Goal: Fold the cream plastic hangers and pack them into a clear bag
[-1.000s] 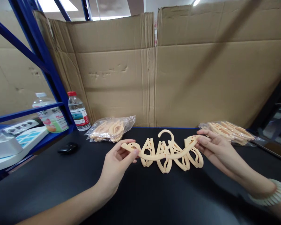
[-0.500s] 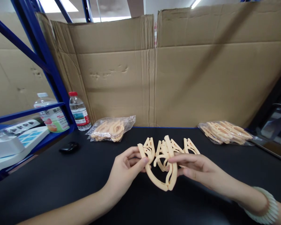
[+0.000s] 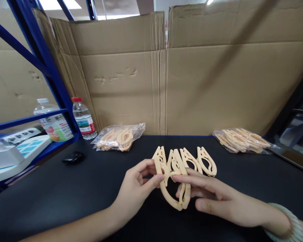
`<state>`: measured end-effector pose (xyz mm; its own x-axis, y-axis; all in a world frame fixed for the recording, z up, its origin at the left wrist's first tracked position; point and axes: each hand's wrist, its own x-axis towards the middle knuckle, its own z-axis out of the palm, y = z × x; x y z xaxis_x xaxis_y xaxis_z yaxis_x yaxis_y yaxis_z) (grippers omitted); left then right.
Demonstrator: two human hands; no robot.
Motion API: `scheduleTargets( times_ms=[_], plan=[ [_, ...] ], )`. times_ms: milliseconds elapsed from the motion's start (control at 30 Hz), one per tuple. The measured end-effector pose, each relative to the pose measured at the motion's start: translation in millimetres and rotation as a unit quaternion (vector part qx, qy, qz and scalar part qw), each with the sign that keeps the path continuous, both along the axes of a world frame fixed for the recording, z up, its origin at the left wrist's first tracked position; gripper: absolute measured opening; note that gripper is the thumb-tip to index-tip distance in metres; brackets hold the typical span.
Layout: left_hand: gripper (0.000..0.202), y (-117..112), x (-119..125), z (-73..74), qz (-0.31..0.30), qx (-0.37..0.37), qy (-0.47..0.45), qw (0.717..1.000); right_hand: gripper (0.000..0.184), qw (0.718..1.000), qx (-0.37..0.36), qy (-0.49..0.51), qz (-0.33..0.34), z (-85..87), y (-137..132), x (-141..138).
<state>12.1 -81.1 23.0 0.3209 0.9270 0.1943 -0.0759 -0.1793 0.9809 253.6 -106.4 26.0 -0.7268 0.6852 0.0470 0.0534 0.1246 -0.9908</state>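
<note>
A cream plastic folding hanger (image 3: pixel 169 199) is held partly folded above the table, its joint pointing down toward me. My left hand (image 3: pixel 137 183) pinches its left arm between thumb and fingers. Against its right arm lies my right hand (image 3: pixel 218 195), with the index finger across the front, other fingers behind and the thumb apart from it. Behind the held piece, several more folded hangers lie in a row, among them the rightmost hanger (image 3: pixel 207 162) and its neighbour (image 3: pixel 193 158). The others are partly covered by the held hanger and my fingers.
Bagged hangers (image 3: pixel 120 137) lie at the back left, with another bag (image 3: pixel 242 140) at the back right. A black mouse (image 3: pixel 73 157) and a water bottle (image 3: pixel 83 119) are on the left. Cardboard (image 3: pixel 123 77) walls the back of the black table (image 3: pixel 91 191).
My right hand has shifted its hold, its thumb coming away from the hanger and its fingers reaching farther left. The hanger's two arms are closer together.
</note>
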Motion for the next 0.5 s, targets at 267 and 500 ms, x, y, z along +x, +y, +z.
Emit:
scheduleTargets(
  times_ms=[267, 500],
  plan=[
    [0.016, -5.0, -1.3, 1.2, -0.017, 0.053, 0.042, 0.998, 0.05, 0.999, 0.028, -0.012, -0.024, -2.2, -0.6, -1.8],
    [0.019, -5.8, 2.8, 0.6, -0.055, 0.002, 0.024, 0.998, 0.052, 0.989, 0.108, -0.099, -0.015, 6.5, -5.5, -2.0]
  ],
)
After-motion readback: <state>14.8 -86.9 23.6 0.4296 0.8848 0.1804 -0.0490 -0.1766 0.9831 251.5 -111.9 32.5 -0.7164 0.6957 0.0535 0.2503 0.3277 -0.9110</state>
